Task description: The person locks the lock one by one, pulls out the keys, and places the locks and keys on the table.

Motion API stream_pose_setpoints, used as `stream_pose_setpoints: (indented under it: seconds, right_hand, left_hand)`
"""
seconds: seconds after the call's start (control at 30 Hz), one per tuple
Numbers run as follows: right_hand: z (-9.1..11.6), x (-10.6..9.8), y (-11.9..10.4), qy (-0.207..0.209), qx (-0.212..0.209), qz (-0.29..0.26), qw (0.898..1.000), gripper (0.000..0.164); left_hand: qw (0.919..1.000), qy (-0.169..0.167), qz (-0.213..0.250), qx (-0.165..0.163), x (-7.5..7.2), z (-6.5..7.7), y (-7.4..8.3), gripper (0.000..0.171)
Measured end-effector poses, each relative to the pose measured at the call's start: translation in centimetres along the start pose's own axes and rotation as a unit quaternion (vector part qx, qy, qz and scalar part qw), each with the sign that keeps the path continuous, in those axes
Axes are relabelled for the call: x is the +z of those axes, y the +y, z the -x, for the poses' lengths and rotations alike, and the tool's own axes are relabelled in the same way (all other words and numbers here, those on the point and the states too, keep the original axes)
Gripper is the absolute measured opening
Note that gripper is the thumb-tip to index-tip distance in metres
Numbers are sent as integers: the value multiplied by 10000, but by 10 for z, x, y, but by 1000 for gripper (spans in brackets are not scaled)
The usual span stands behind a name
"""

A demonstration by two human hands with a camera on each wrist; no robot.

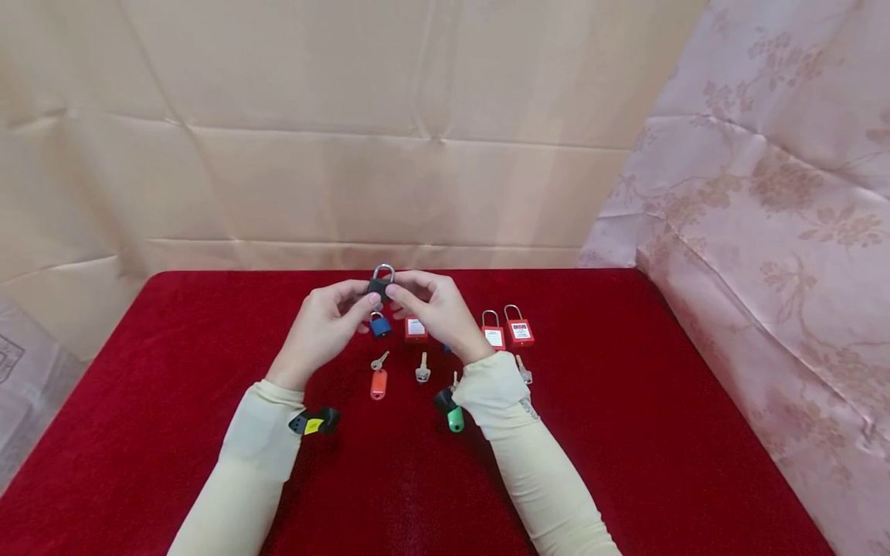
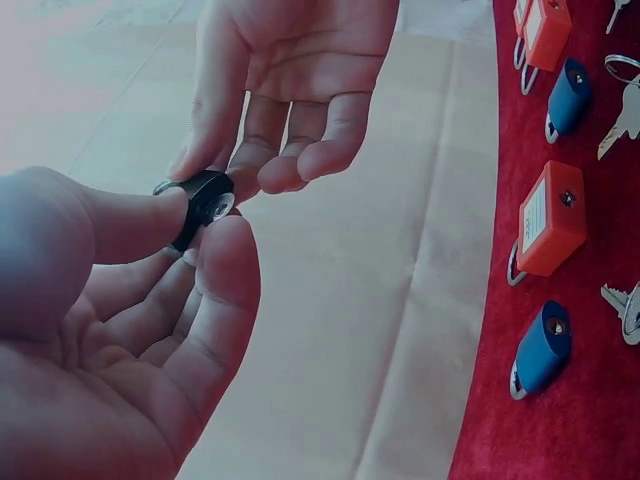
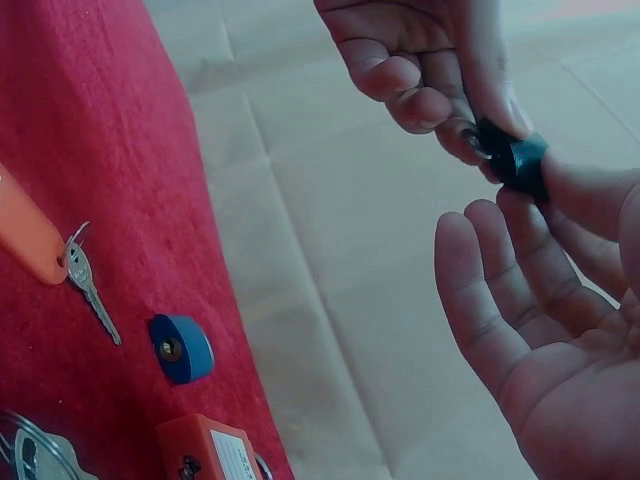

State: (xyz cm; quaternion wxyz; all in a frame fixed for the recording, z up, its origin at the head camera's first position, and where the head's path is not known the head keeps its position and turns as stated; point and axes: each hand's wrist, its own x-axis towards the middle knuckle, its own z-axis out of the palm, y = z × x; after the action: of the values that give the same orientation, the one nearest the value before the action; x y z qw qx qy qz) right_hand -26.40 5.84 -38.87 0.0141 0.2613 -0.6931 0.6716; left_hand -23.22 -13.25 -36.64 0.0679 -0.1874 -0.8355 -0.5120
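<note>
A black padlock (image 1: 379,289) with a silver shackle is held up over the far part of the table, shackle upward. My left hand (image 1: 316,332) pinches it from the left between thumb and forefinger. From the other side, the thumb and fingers of my right hand (image 1: 445,309) grip it too. In the left wrist view the padlock's (image 2: 207,197) round keyhole end faces the camera. Just below it in the head view stands a blue padlock (image 1: 380,327), with a red padlock (image 1: 416,330) beside it.
Two more red padlocks, one nearer (image 1: 493,337) and one farther right (image 1: 520,332), stand beyond my right wrist. In front lie a key (image 1: 378,361) with an orange tag (image 1: 378,384), a plain key (image 1: 422,368), a green tag (image 1: 455,420) and another key (image 1: 524,372), on red cloth (image 1: 612,448).
</note>
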Motion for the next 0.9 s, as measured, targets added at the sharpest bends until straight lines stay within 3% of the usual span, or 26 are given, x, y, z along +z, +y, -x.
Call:
stream_pose_setpoints:
  seconds: [0.3, 0.6, 0.9]
  right_hand:
    - [-1, 0, 1, 26, 81, 124, 9999, 29]
    - [-2, 1, 1, 31, 51, 160, 9999, 29]
    - [-2, 2, 2, 321, -141, 193, 9992, 28]
  left_hand:
    - [9999, -89, 56, -131, -1, 2, 0, 28]
    - [9998, 86, -147, -125, -1, 1, -1, 27]
    - [9994, 123, -213, -233, -1, 0, -1, 36]
